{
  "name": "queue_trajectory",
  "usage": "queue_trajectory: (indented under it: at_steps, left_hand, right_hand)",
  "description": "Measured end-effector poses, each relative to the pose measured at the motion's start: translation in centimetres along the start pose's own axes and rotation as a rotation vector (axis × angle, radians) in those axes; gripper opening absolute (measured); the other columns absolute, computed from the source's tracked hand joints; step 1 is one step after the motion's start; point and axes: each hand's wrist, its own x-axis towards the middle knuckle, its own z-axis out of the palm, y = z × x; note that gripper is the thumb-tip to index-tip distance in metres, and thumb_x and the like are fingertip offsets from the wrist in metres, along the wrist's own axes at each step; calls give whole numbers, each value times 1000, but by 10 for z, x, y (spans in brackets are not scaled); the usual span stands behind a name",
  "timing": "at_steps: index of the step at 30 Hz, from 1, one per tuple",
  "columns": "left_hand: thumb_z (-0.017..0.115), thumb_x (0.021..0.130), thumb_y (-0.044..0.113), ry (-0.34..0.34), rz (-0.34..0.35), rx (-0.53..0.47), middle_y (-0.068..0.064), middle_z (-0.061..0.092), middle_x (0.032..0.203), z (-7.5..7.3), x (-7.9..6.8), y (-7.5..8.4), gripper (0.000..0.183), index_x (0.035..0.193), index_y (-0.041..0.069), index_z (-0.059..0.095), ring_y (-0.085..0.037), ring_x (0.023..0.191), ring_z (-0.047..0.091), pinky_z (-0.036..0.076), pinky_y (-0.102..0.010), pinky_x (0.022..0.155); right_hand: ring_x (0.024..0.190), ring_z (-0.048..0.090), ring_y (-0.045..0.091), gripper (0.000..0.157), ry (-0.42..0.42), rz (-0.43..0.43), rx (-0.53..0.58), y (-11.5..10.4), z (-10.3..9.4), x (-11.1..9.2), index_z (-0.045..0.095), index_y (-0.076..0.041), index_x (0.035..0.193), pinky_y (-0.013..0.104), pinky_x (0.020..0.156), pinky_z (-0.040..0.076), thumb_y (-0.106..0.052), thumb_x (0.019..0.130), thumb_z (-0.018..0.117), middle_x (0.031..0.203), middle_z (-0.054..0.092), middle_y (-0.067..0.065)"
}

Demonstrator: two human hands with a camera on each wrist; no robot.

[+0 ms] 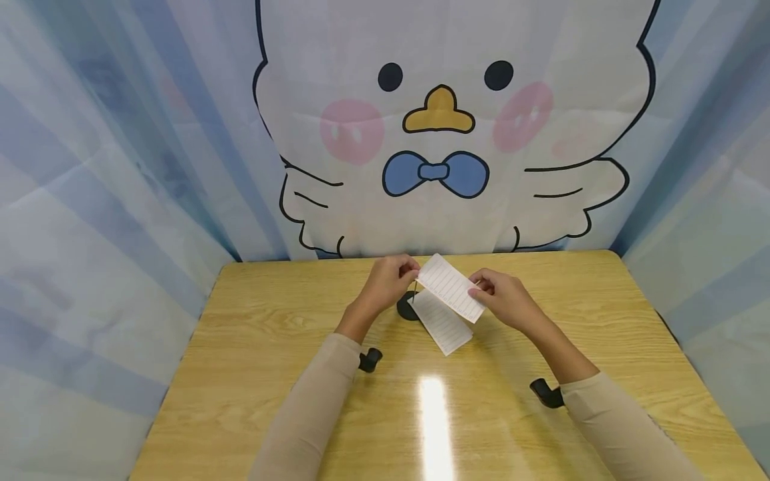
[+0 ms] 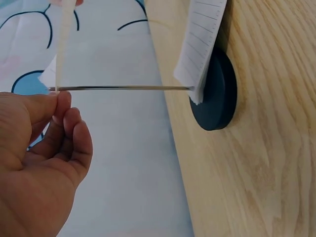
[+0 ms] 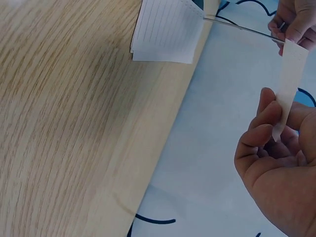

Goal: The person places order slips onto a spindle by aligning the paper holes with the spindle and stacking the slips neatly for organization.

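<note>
A receipt spike stands near the back of the table, with a round black base (image 1: 406, 308) and a thin upright metal rod (image 2: 123, 88). Several lined paper slips (image 1: 444, 325) lie low on the rod, just above the base. Higher up is another lined slip (image 1: 448, 286), held at both ends. My left hand (image 1: 388, 284) pinches its corner between thumb and forefinger at the rod's tip. The slip's other end is between the thumb and fingers of my right hand (image 1: 506, 298). In the left wrist view the rod's tip appears to pass through the slip's corner.
The wooden table (image 1: 271, 387) reaches back to a curtain (image 1: 445, 220) printed with a cartoon bird. Curtains also hang at both sides. Black wrist mounts (image 1: 546, 394) stick out beside the sleeves.
</note>
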Motion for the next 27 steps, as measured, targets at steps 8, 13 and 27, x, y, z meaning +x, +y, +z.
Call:
queue_trajectory:
  at_steps: [8,13,27]
  left_hand:
    - [64,103,9,-53,-43,-32,-6,72,90,7,2,-11,12,101,5,75,-14,77,60,49,-21,65]
    - [64,103,9,-102,-41,-5,-5,70,89,15,3,-20,11,100,6,75,-13,77,58,48,-20,66]
    - [66,101,7,-167,-93,80,-4,66,84,33,4,-42,11,95,6,74,-12,75,54,45,-23,65]
  right_hand:
    - [86,64,20,19,-41,16,-3,9,9,0,68,-1,116,31,73,52,-14,101,67,99,71,11]
    - [89,63,22,15,-72,46,-25,19,23,-3,68,-3,110,34,76,52,-15,102,67,98,70,10]
    - [77,55,16,10,-125,102,-52,29,57,-3,66,-4,101,28,67,46,-14,100,69,87,64,5]
